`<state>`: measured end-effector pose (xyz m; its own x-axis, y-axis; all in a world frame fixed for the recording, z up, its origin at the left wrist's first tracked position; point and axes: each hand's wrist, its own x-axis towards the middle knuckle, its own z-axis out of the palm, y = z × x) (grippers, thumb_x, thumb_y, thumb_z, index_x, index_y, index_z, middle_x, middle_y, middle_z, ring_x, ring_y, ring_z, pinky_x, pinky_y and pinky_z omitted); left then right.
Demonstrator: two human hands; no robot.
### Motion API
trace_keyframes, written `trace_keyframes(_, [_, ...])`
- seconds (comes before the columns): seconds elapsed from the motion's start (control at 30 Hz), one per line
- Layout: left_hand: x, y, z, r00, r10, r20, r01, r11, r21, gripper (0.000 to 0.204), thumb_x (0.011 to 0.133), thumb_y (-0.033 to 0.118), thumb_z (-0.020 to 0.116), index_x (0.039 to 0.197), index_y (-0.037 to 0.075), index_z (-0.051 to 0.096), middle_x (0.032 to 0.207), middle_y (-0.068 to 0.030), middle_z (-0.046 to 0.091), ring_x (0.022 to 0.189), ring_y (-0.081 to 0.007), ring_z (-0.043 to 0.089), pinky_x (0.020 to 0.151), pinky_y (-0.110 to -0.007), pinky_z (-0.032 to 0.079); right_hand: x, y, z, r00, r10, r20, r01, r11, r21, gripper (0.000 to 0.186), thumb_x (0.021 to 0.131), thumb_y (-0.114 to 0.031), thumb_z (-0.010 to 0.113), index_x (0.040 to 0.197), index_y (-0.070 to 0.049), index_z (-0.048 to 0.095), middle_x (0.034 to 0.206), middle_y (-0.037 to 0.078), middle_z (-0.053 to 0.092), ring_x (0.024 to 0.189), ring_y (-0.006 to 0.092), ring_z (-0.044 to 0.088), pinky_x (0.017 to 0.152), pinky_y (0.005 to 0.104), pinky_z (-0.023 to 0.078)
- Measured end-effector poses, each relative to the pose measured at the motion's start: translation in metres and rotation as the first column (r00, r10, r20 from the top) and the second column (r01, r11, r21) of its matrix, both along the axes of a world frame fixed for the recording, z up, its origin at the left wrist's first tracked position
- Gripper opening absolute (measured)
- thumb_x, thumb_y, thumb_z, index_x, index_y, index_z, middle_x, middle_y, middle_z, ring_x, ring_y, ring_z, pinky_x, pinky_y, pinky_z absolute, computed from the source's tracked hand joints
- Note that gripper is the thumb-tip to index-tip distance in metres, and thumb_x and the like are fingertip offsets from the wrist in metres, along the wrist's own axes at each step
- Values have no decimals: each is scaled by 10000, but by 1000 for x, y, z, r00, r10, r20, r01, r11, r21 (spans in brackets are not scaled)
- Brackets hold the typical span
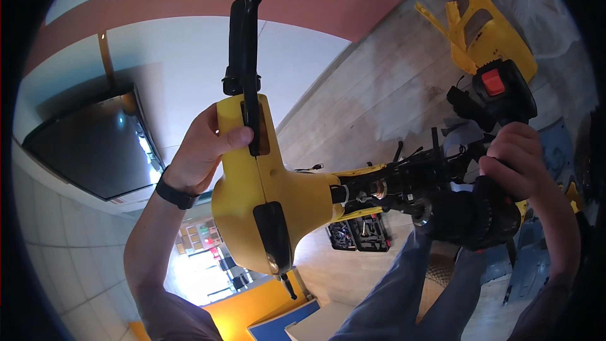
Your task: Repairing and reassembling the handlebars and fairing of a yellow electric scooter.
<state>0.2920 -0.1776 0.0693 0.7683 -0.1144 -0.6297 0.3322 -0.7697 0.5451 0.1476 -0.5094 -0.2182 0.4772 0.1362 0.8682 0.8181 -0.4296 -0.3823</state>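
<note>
A yellow scooter handlebar housing fills the middle, with a black grip and brake lever rising from its far end. My left hand is closed around the housing next to the lever, thumb on the front and the fingers partly hidden behind. In my right hand is a black cordless drill, gripped by its handle, with a red-tabbed battery at the far end. The drill's chuck points left toward the dark steering column under the housing. Whether its bit touches a screw is too small to tell.
A yellow body panel lies on the floor at the far right. Below the column sits an open tool case with several tools. A dark screen is on the left wall. Blue-grey panels lie at the right, near my legs.
</note>
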Motion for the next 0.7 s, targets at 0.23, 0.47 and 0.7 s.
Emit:
trace_keyframes(0.23, [2,2,0,1000,19,-23,-19,1000,-14,772,713,346,881,1256,-26,477,1055,-115,655,971,-211,667,967,-381,503,6,-8,-7,999,-36,-16,36,999,28,265,795,-185,697,1033,-83,639,667,6,528,566,150,566,562,293,470])
trace_keyframes(0.47, [0,12,-14,1000,11,3,-11,993,-119,818,658,455,873,1244,41,481,1057,-89,646,948,-177,683,866,-348,573,10,-6,7,997,-27,-69,28,1000,14,269,783,-187,693,1016,-63,641,662,6,527,568,165,558,557,305,469])
trace_keyframes(0.7, [25,52,-39,960,-8,-278,-116,897,-426,1035,651,484,872,1423,53,334,1152,-136,596,1037,-259,653,884,-403,582,9,-2,31,990,-48,-134,42,998,-46,299,744,-137,682,1026,-45,645,679,19,546,571,179,562,547,310,463])
